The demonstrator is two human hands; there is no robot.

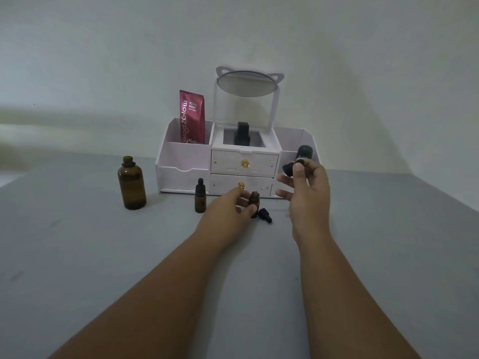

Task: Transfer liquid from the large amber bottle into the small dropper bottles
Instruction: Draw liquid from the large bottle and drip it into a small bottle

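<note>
The large amber bottle [131,183] stands uncapped on the grey table at the left. A small amber dropper bottle [200,199] with its black dropper cap on stands to its right. My left hand [228,211] grips a second small bottle [254,199], open at the top and standing on the table. A black dropper cap [265,215] lies on its side just right of that bottle. My right hand [307,187] is raised above the table, pinching a small black funnel-like piece [289,169] between thumb and fingers.
A white cosmetic organiser [186,161] with two drawers and a cat-ear mirror [246,82] stands against the wall behind the bottles. It holds a red sachet [191,117], a black item [242,134] and a dark green container [305,152].
</note>
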